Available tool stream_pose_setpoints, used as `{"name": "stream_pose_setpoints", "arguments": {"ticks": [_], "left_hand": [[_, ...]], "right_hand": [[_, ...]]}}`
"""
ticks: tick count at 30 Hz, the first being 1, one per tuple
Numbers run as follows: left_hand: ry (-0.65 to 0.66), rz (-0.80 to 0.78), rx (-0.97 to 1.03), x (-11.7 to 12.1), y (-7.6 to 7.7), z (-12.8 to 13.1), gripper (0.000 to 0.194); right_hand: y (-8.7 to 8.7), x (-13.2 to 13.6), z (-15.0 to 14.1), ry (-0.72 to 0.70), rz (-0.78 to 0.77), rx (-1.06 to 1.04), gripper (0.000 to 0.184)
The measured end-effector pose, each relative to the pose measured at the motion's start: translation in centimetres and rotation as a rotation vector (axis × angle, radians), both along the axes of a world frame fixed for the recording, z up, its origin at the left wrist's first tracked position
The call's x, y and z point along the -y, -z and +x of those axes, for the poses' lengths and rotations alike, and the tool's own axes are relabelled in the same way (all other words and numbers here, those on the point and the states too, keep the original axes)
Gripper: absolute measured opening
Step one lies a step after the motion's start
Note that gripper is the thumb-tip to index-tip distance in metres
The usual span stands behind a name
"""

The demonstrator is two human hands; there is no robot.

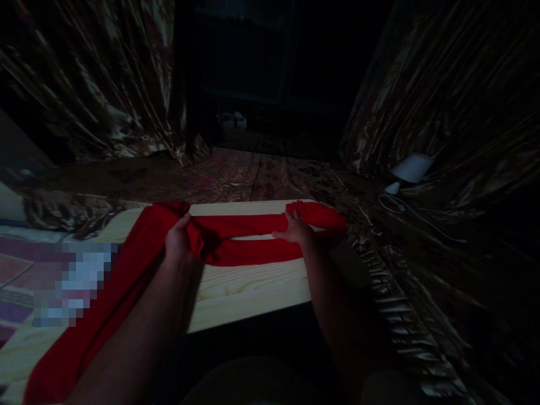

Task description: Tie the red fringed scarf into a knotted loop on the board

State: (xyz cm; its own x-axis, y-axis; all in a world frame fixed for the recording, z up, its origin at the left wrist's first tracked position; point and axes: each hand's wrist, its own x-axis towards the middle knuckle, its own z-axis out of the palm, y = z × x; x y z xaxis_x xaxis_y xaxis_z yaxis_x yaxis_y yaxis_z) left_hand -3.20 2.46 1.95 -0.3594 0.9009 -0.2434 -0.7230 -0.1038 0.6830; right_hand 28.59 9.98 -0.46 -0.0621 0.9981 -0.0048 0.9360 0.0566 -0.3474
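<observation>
A long red scarf (248,225) with a short fringe at one end lies across a pale wooden board (248,287). It runs in two strips side by side, with a narrow gap of wood between them, and bends round at the right. My left hand (178,236) grips a bunched fold of it, fingers partly hidden behind the cloth. From there a wider length hangs toward the lower left, past my left forearm. My right hand (295,228) rests on the strips near the fringed end, thumb and fingers spread apart.
Patterned curtains (118,112) hang on the left and right of a dark cabinet. A small white lamp (411,169) with a loose cord stands at the right on patterned cloth. Striped fabric (17,270) lies at the left, beside a blurred patch. The room is very dim.
</observation>
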Motion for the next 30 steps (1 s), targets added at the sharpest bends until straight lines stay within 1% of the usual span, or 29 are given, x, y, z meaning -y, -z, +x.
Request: {"name": "stream_pose_setpoints", "arguments": {"ticks": [2,6,8,10,11,13,14,15,16,17,18,19,20,21,23,25,28,29,30], "left_hand": [[-0.01,0.013,0.003,0.1,-0.2,-0.1,0.008],[0.033,-0.025,-0.027,0.0,0.0,-0.3,0.007],[0.03,-0.048,-0.07,-0.1,0.3,-0.3,0.006],[0.029,-0.044,-0.102,-0.3,0.6,-0.2,0.006],[0.039,-0.035,-0.111,-0.3,0.8,-0.2,0.006],[0.058,-0.014,-0.122,-0.2,0.9,-0.1,0.009],[0.064,-0.008,-0.121,-0.2,0.9,-0.2,0.01],[0.068,-0.009,-0.113,-0.1,0.9,-0.2,0.01],[0.072,-0.015,-0.098,0.0,0.9,-0.3,0.01],[0.08,-0.023,-0.078,0.1,0.8,-0.5,0.01],[0.092,-0.031,-0.055,0.2,0.7,-0.6,0.011],[0.104,-0.037,-0.036,0.2,0.6,-0.7,0.011],[0.115,-0.04,-0.024,0.2,0.5,-0.8,0.012],[0.124,-0.041,-0.019,0.3,0.5,-0.8,0.013],[0.139,-0.043,-0.034,0.2,0.5,-0.8,0.014],[0.151,-0.034,-0.075,0.2,0.7,-0.5,0.013],[0.171,-0.023,-0.151,0.1,1.0,-0.1,0.015],[0.179,-0.025,-0.171,0.1,1.0,0.0,0.016],[0.186,-0.032,-0.184,0.2,1.0,0.0,0.016]], "right_hand": [[-0.6,-0.7,1.2,-0.009,-0.019,0.079,0.092],[-1.1,-1.8,3.5,-0.003,0.033,0.21,0.058],[-1.0,-1.8,4.2,-0.012,0.088,0.23,0.045],[-0.6,-1.4,4.7,0.027,0.209,0.21,0.035],[-0.4,-1.2,5.0,0.058,0.297,0.187,0.033],[-0.2,-0.7,5.5,0.101,0.484,0.118,0.036],[-0.2,-0.6,5.8,0.083,0.552,0.076,0.039],[-0.4,-0.4,6.2,0.029,0.591,0.029,0.042],[-0.7,-0.3,6.6,-0.055,0.594,-0.023,0.044],[-1.2,-0.3,7.0,-0.149,0.559,-0.08,0.046],[-1.7,-0.2,7.5,-0.233,0.49,-0.139,0.046],[-2.3,-0.1,7.9,-0.288,0.398,-0.193,0.046],[-3.0,0.0,8.4,-0.307,0.295,-0.237,0.045],[-3.7,0.1,8.9,-0.295,0.197,-0.264,0.044],[-5.0,0.3,9.7,-0.23,0.057,-0.243,0.041],[-6.1,0.5,10.4,-0.183,-0.029,-0.111,0.034],[-6.9,0.4,10.9,-0.145,-0.133,0.207,0.026],[-7.1,0.4,11.0,-0.113,-0.135,0.303,0.026],[-7.2,0.5,11.1,-0.064,-0.096,0.38,0.026]]}}
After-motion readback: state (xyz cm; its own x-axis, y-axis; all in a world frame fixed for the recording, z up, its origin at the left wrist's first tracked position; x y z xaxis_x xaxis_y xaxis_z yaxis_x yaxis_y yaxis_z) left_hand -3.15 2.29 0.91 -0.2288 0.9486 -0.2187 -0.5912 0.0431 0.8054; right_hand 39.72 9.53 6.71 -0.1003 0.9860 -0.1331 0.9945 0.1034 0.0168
